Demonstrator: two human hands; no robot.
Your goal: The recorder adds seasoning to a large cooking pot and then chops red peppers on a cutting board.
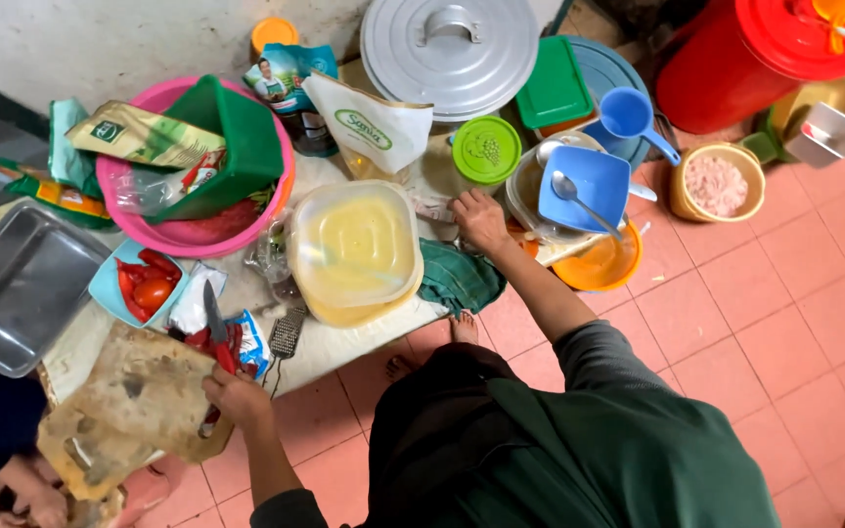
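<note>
Left hand (237, 396) curls around the red-handled knife (215, 328) over the cutting board (139, 391) at the tabletop's near edge; right hand (481, 220) rests open, empty, beside the lidded tub (354, 249).

Left hand (237, 396) gripping a knife (215, 328) at lower left beside a worn cutting board (139, 391), right hand (481, 220) resting mid-frame near a lidded yellow tub (354, 249)

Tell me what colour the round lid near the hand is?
Green, the round lid beside the right hand; head view.
</note>
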